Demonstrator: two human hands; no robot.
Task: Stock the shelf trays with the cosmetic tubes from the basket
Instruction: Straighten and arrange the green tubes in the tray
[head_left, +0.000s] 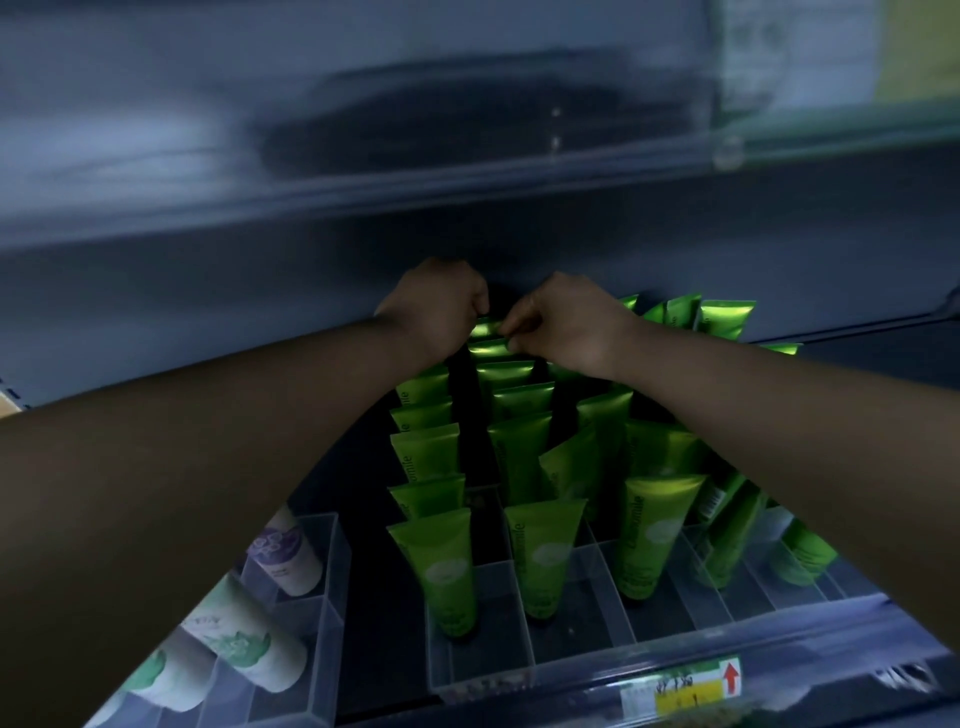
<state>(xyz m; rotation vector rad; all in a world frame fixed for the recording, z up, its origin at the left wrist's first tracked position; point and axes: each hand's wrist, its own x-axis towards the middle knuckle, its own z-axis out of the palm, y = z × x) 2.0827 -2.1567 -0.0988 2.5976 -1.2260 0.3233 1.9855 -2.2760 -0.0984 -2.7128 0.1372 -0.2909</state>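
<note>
Running beneath both hands, the clear tray holds rows of upright green tubes. At the middle row's far end, the right hand pinches the rearmost tube by its crimped top. The left hand curls alongside, grip unclear. The tube's long axis stands roughly vertical.

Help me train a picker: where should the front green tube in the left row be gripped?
Pinch the front green tube by its flat crimped top, from above and in front. It stands narrow-end down; the clear tray walls its lower part, another tube crowds behind, so only the wide top is free.
</note>
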